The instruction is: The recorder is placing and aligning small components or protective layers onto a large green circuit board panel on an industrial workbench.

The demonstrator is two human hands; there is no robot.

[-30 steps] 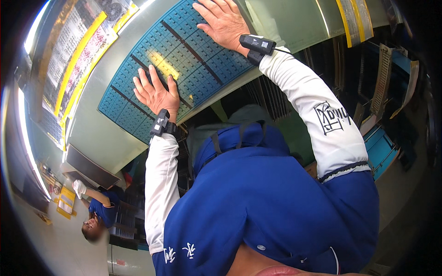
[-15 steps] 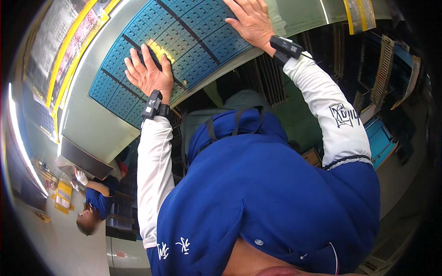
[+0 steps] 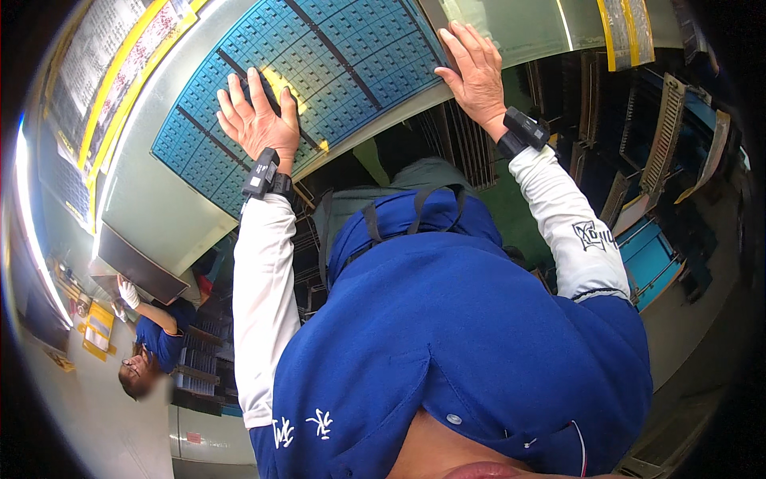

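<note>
A blue perforated grid panel [image 3: 319, 64] with dark dividing strips lies on a grey metal surface [image 3: 152, 191] in front of me. My left hand [image 3: 257, 120] rests flat on the panel with fingers spread, next to a yellow patch [image 3: 281, 84]. My right hand [image 3: 477, 73] presses palm-down at the panel's right edge, fingers apart. Both wrists carry black bands, and the sleeves are white under a blue top. Neither hand holds anything.
A co-worker in blue with a white glove [image 3: 152, 335] stands at the lower left beside stacked dark racks [image 3: 199, 359]. Yellow-striped boards [image 3: 104, 88] run along the left. Blue trays [image 3: 650, 259] and ribbed metal parts [image 3: 666, 128] fill the right side.
Both hands have slid along the blue panel: the left is now farther in on the grid, and the right has moved from the panel's middle to its right edge.
</note>
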